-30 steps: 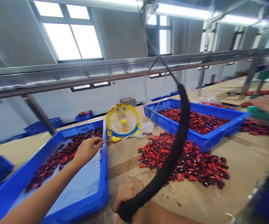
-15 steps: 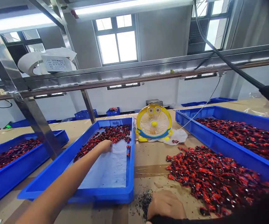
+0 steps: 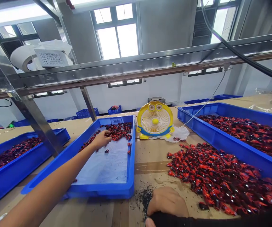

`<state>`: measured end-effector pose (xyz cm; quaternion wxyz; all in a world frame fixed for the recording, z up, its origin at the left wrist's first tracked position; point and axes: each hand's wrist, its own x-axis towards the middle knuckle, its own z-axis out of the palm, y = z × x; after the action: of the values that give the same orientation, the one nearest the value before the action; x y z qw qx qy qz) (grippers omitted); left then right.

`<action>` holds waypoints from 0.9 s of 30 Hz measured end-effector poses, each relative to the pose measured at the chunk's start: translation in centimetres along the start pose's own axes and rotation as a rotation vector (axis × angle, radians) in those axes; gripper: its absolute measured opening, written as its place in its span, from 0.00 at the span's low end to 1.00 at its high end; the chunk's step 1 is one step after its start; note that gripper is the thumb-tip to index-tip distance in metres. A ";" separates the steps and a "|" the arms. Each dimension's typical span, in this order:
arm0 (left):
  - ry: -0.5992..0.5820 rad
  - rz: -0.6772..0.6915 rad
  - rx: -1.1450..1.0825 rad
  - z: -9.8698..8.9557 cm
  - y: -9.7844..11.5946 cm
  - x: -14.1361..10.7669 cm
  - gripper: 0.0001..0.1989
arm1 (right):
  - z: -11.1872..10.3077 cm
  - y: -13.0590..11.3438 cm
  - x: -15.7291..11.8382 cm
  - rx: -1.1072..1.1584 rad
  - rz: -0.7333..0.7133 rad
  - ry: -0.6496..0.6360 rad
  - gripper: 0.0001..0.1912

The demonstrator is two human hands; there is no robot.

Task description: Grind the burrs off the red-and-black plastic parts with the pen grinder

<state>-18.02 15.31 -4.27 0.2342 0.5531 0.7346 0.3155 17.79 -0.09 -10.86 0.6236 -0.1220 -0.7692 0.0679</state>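
My left hand (image 3: 101,140) reaches over the middle blue tray (image 3: 130,164), beside a heap of small red-and-black plastic parts (image 3: 120,130). Its fingers are bent but apart, and I see nothing held between them. One dark loose part (image 3: 106,151) lies on the white liner (image 3: 103,168) just below that hand. My right hand (image 3: 168,202) rests low on the table, closed, knuckles up, with its fingertips hidden beneath. To its right spreads a big pile of the same red-and-black parts (image 3: 211,176). Black crumbs (image 3: 145,197) are scattered at its left.
A yellow fan (image 3: 155,121) stands behind, between the middle tray and a right blue tray (image 3: 221,138) full of parts. Another blue tray (image 3: 22,167) sits at left, by a metal post (image 3: 41,126). A metal rail (image 3: 126,67) crosses above, carrying a labelled box (image 3: 49,59).
My left hand has moved slightly up and left over the heap, and its fingers have loosened. A loose part now shows on the liner. My right hand stays in place; the view has tilted slightly.
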 end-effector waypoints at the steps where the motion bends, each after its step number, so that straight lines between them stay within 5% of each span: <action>1: -0.002 0.010 -0.106 -0.3 0.9 -1.1 0.19 | -0.2 -0.2 0.1 -0.010 0.026 -0.009 0.21; 5: -0.003 0.084 -0.529 -0.2 3.2 -9.1 0.18 | -1.4 -1.3 0.3 -0.004 0.128 -0.054 0.08; 9: -0.050 0.140 -0.846 2.6 4.3 -19.0 0.13 | -2.4 -1.4 -0.1 0.068 0.139 -0.045 0.06; 12: -0.203 0.110 -1.032 5.0 4.6 -23.6 0.25 | -2.6 -0.9 -0.3 0.101 0.142 -0.028 0.06; 16: -0.356 0.108 -1.184 6.7 4.7 -25.5 0.26 | -2.6 -0.8 -0.2 0.086 0.152 -0.020 0.07; 27: -0.510 0.180 -1.216 7.8 3.9 -24.2 0.14 | -2.6 -1.4 -0.4 0.068 0.290 0.028 0.02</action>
<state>-3.28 -5.57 -7.01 0.6437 0.4388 0.2983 0.5514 20.24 -1.71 -10.34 0.6218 -0.2118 -0.7318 0.1817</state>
